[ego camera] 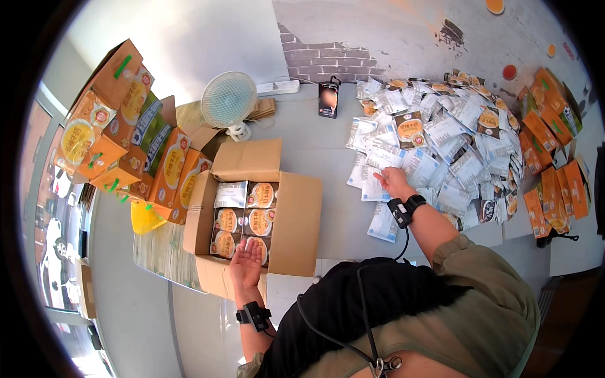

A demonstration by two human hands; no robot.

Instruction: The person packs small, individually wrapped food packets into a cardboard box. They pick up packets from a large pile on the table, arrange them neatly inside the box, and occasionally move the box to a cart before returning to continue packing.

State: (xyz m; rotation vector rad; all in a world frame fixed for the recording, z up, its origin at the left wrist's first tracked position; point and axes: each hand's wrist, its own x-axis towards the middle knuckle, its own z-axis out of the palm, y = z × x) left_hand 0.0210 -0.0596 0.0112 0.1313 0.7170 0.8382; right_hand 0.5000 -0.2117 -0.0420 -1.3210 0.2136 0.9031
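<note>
My left hand (246,264) is palm up with its fingers extended over the near edge of an open cardboard box (297,222), holding nothing. Flat sachets stand in rows in that box; most show an orange bowl picture, and one at the far left corner is a white-backed sachet (230,194). My right hand (395,181) is at the near left edge of a big heap of sachets (439,137), with a white sachet (374,188) beneath its fingers. Whether it grips that sachet cannot be told.
Orange printed cartons (165,175) are stacked at the left, with a yellow bag (145,218) below. A small fan (229,100), a power strip (279,88) and a propped phone (328,99) stand at the back. More orange cartons (550,193) lie at the right. Cables hang before my chest.
</note>
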